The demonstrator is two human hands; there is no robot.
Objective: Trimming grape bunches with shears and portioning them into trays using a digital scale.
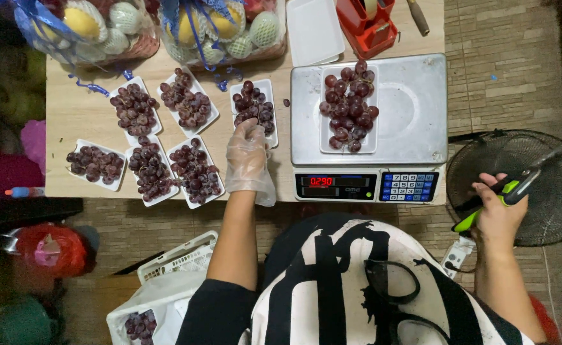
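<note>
Wooden tabletop (89, 115) over a brick-pattern floor, seen from straight above, and the steel scale (415, 108) is the thing to orient by. On its platform sits a white tray of dark red grapes (349, 108), and its lit red readout faces the person. Just left of the scale is another small tray of grapes (255, 108), and the left hand (248, 160), in a thin clear plastic glove, is on the near end of that one, fingers bunched together on the grapes there; can't tell if it's actually pinching one. One loose grape (287, 102) lies between that tray and the scale.

Further left of the scale are five more filled trays (147, 140) in two rows. Beyond them, at the far edge, netted fruit in clear bags (102, 25). Behind the scale there's an empty white tray (314, 29) and a red tape dispenser (367, 25).

Off the table, right of the scale, the right hand (499, 214) is closed around green-and-black handled scissors (504, 191), next to a floor fan (517, 185). Down left of the scale, a white basket (166, 287) with more grapes.
</note>
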